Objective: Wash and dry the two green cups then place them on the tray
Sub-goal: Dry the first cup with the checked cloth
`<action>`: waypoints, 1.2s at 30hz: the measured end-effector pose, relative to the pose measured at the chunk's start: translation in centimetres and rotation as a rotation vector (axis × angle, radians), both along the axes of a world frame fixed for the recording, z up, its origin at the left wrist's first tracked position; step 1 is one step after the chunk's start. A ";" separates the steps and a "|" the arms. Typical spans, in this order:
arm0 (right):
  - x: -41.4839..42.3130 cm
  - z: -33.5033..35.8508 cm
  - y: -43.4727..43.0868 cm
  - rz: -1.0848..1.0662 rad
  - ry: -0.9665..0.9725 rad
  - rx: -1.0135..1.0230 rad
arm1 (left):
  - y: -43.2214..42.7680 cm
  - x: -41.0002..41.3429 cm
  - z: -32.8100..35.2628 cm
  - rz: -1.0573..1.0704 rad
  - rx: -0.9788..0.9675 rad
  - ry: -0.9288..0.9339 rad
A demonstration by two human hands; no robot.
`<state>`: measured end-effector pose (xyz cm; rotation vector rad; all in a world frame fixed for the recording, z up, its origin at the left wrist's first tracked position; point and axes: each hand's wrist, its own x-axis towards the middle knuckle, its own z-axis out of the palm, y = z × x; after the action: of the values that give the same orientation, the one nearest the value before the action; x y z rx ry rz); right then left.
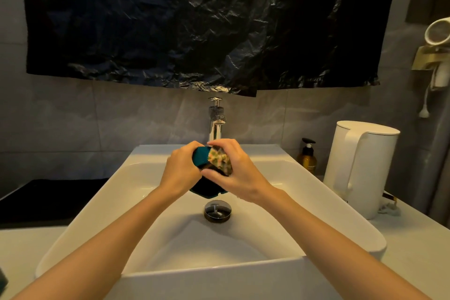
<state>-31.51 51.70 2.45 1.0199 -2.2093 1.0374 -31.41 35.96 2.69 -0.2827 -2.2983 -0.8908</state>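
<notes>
Left hand (181,165) grips the green cup (201,154) over the basin. Right hand (239,170) clutches a patterned cloth (220,161) against the cup. White sink (243,275) in a pale counter (414,251); grey tiled wall (73,117). Faucet (215,119) at 12 o'clock, drain (217,210) just below the hands. Black tray (48,200) at 9. Amber pump bottle (307,157) and white kettle (360,168) at 3. Black plastic sheet (194,19) overhead. Bottle label too small to read.

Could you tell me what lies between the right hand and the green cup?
A patterned cloth, gripped by the right hand against the green cup that the left hand holds; the head view shows it.
</notes>
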 end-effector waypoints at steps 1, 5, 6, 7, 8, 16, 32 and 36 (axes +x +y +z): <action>0.0 -0.1 -0.3 0.008 -0.019 0.019 | 0.0 0.0 -0.1 0.008 -0.041 0.013; -0.2 0.0 -1.1 -0.007 -0.070 -0.028 | 0.6 0.1 -0.4 0.010 -0.092 0.041; -0.3 0.1 -0.9 -0.014 -0.080 -0.044 | 0.5 0.0 -0.4 0.026 -0.085 0.040; -0.4 0.1 -0.5 -0.027 -0.100 -0.052 | 0.3 -0.1 -0.2 0.048 -0.070 0.032; -0.4 0.1 0.0 -0.043 -0.129 -0.049 | -0.1 -0.2 -0.1 0.070 -0.050 0.022; 0.3 -0.3 -0.8 -0.029 -0.097 -0.059 | 0.2 0.2 0.0 0.066 -0.147 0.061; 0.3 0.1 0.2 -0.015 -0.145 -0.253 | -0.5 -0.1 0.9 0.006 0.225 0.021; 0.6 0.1 -0.7 0.010 0.002 -0.127 | 0.2 0.2 0.5 -0.034 0.100 0.006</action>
<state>-30.88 50.97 2.57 0.9758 -2.1094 1.1638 -31.20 36.11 3.23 -0.2815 -2.2416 -1.0177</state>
